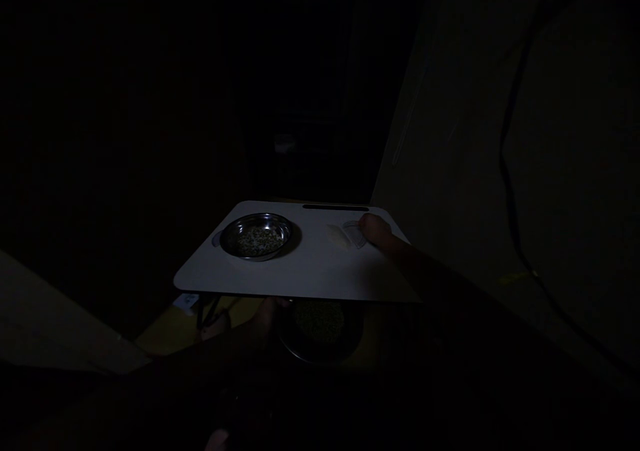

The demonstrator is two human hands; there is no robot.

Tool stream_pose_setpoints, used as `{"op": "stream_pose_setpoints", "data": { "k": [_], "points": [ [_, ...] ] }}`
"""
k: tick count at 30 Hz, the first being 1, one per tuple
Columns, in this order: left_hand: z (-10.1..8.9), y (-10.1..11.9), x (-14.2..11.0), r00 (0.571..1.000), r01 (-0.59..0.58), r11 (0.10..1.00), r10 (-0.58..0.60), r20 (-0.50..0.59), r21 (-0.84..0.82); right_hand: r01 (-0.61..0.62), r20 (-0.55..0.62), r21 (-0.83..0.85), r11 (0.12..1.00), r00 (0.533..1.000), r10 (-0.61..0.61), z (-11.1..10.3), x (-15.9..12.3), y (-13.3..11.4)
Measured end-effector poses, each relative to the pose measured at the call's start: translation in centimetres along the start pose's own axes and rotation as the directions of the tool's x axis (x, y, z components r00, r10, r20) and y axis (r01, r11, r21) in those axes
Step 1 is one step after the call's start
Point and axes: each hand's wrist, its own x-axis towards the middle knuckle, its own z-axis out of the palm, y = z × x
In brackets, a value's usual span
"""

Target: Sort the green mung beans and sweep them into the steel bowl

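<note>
The scene is very dark. My right hand [374, 229] is closed on a small clear plastic container [354, 233] at the right of a white folding table [310, 274]. Just left of the container lies a pale patch [338, 237], maybe grains or powder; I cannot make out which. Below the table's near edge, my left hand [267, 311] grips the left rim of a wide bowl [315, 356] with small green pieces in it. Its fingers are dim. On the table's left stands a shiny steel bowl [256, 256] with small pale and greenish pieces in the bottom.
A dark slot [335, 207] runs along the table's far edge. Behind the steel bowl's left side shows a cup-holder recess [217, 239]. A wall [575, 191] with a hanging dark cable [506, 171] rises at the right. A foot [215, 324] shows below the table.
</note>
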Motion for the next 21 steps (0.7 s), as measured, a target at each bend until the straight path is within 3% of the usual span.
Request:
{"op": "stream_pose_setpoints", "data": {
  "k": [8, 14, 21],
  "points": [
    [-0.1, -0.1, -0.2, 1.000, -0.013, 1.000, 0.013, -0.028, 0.008, 0.127, 0.012, 0.055, 0.990, 0.992, -0.128, 1.1, -0.3, -1.2],
    [-0.2, -0.3, 0.0, 0.999, -0.020, 1.000, 0.020, -0.044, -0.012, 0.321, 0.104, 0.159, 0.934, 0.935, -0.339, 2.2, -0.1, -1.5],
    [-0.3, -0.4, 0.6, 0.999, 0.034, 0.999, -0.034, -0.007, -0.013, 0.343, 0.087, 0.134, 0.930, 0.930, -0.356, 2.6, 0.7, -1.5]
  ]
}}
